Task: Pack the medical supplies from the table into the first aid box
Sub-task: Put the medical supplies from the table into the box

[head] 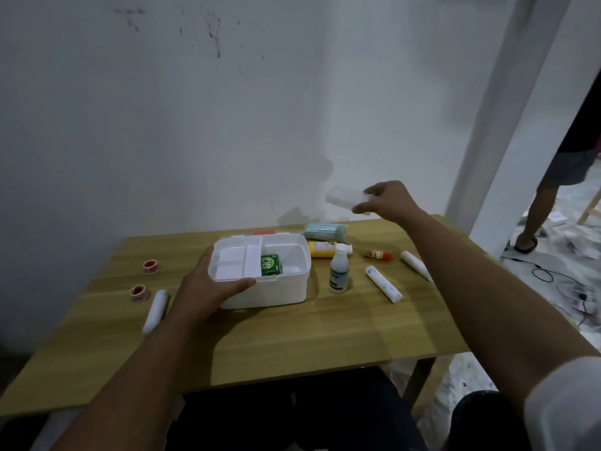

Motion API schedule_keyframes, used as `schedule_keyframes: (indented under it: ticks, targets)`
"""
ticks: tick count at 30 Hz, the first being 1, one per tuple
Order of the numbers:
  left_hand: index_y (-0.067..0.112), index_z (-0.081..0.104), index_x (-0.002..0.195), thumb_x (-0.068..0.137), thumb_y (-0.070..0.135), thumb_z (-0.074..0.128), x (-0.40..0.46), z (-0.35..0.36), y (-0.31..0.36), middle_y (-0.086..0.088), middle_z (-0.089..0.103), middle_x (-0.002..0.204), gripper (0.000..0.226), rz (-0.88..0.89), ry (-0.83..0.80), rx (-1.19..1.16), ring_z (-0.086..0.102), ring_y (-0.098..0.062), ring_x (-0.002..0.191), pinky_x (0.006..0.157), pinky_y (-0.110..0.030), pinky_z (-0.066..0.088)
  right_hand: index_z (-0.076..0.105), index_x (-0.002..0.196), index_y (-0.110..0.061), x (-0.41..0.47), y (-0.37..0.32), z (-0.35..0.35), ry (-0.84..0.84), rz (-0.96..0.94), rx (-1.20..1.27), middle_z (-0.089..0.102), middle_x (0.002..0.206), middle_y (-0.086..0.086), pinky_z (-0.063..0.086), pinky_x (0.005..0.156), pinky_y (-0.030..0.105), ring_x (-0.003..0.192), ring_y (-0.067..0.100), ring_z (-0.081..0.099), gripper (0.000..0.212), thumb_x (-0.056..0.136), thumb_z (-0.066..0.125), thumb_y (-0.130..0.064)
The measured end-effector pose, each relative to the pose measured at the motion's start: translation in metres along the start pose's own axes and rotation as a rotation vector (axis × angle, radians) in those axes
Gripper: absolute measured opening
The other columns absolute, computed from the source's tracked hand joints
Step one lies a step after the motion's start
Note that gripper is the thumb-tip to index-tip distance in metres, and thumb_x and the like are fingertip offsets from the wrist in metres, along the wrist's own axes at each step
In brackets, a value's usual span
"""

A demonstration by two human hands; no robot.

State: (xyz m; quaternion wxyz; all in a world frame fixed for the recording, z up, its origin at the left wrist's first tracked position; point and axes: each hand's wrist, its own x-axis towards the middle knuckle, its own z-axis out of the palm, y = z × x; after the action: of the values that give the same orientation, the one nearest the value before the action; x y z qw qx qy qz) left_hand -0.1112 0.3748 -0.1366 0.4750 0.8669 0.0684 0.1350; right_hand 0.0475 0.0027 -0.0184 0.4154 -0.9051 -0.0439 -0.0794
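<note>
The white first aid box (294, 288) stands open on the wooden table (292, 336), with a divided white tray (234, 262) in its left half and a green carton (270, 265) inside. My left hand (211, 284) grips the box's front left corner. My right hand (385, 198) holds a white rectangular pack (344, 197) in the air, above and to the right of the box. Right of the box are a pack of blue face masks (325, 231), a yellow bottle (327, 249), an upright white bottle (339, 270), a small orange dropper (379, 254) and two white rolls (383, 284) (416, 263).
Left of the box lie two red tape rolls (150, 266) (140, 292) and a white roll (156, 310). A wall stands close behind the table. A white pillar (507, 125) rises at the right, with another person's leg (536, 209) and cables (546, 271) on the floor beyond.
</note>
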Motion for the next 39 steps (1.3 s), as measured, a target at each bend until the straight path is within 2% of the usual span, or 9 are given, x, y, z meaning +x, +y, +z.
schedule_keyframes:
  ticks: [8,14,17,19,22,26,33,37,39]
  targets:
    - [0.042,0.038,0.156,0.068,0.052,0.093,-0.004,-0.001,0.003,0.009,0.056,0.145,0.103,0.031,0.010,-0.036,0.050,-0.013,0.118,0.071,-0.023,0.045,0.069,0.128,-0.004,-0.023,-0.061,0.058,-0.291,-0.253,-0.259,0.069,0.129,0.009,0.051,0.103,0.033,0.119,0.022,0.064,0.078,0.062,0.096,-0.033]
    - [0.042,0.037,0.155,0.067,0.054,0.092,-0.004,0.000,0.003,0.009,0.054,0.147,0.105,0.026,0.005,-0.046,0.047,-0.012,0.119,0.077,-0.030,0.047,0.072,0.123,-0.009,-0.035,-0.074,0.094,-0.454,-0.305,-0.469,0.073,0.114,0.003,0.053,0.084,0.030,0.104,0.022,0.067,0.067,0.065,0.094,-0.035]
    - [0.041,0.036,0.156,0.068,0.053,0.092,-0.004,0.001,0.004,0.008,0.053,0.148,0.105,0.033,-0.006,-0.042,0.047,-0.012,0.119,0.073,-0.025,0.046,0.070,0.126,-0.012,-0.038,-0.074,0.112,-0.440,-0.302,-0.516,0.070,0.121,0.002,0.054,0.095,0.040,0.109,0.023,0.063,0.073,0.063,0.094,-0.040]
    - [0.042,0.036,0.156,0.064,0.061,0.091,-0.003,-0.001,0.002,0.009,0.054,0.148,0.109,0.031,-0.007,-0.031,0.049,-0.013,0.120,0.077,-0.029,0.049,0.069,0.127,-0.015,-0.038,-0.074,0.122,-0.412,-0.296,-0.537,0.070,0.122,-0.001,0.051,0.097,0.047,0.111,0.024,0.062,0.076,0.061,0.094,-0.044]
    - [0.042,0.034,0.157,0.057,0.071,0.089,-0.003,-0.002,-0.001,0.010,0.054,0.148,0.117,0.018,-0.009,-0.016,0.050,-0.015,0.121,0.082,-0.034,0.051,0.069,0.127,-0.017,-0.039,-0.075,0.131,-0.389,-0.307,-0.544,0.069,0.121,-0.002,0.046,0.094,0.045,0.111,0.023,0.060,0.075,0.062,0.094,-0.045]
    - [0.041,0.034,0.157,0.063,0.063,0.091,-0.002,-0.001,0.000,0.009,0.053,0.148,0.112,0.033,-0.008,-0.011,0.049,-0.014,0.120,0.078,-0.032,0.050,0.069,0.125,-0.017,-0.042,-0.075,0.146,-0.388,-0.324,-0.552,0.068,0.117,-0.002,0.045,0.094,0.044,0.111,0.023,0.060,0.075,0.061,0.093,-0.046]
    - [0.042,0.033,0.157,0.063,0.062,0.091,-0.001,0.000,-0.001,0.008,0.053,0.149,0.112,0.023,-0.001,-0.003,0.049,-0.014,0.122,0.088,-0.038,0.052,0.072,0.111,-0.022,-0.052,-0.078,0.170,-0.381,-0.360,-0.589,0.065,0.100,-0.007,0.034,0.096,0.051,0.096,0.019,0.054,0.053,0.066,0.088,-0.044]
    - [0.040,0.030,0.159,0.061,0.063,0.091,0.001,0.000,-0.002,0.005,0.051,0.152,0.118,-0.003,0.001,0.016,0.050,-0.022,0.131,0.092,-0.040,0.053,0.074,0.092,-0.021,-0.053,-0.081,0.179,-0.388,-0.372,-0.585,0.066,0.087,-0.005,0.036,0.095,0.052,0.093,0.021,0.059,0.034,0.068,0.083,-0.043]
    - [0.040,0.029,0.159,0.057,0.068,0.090,0.001,-0.001,-0.003,0.005,0.051,0.152,0.122,-0.013,-0.004,0.021,0.051,-0.023,0.132,0.094,-0.043,0.054,0.075,0.096,-0.023,-0.054,-0.081,0.180,-0.395,-0.388,-0.575,0.063,0.086,-0.006,0.037,0.097,0.053,0.092,0.022,0.057,0.035,0.070,0.082,-0.044]
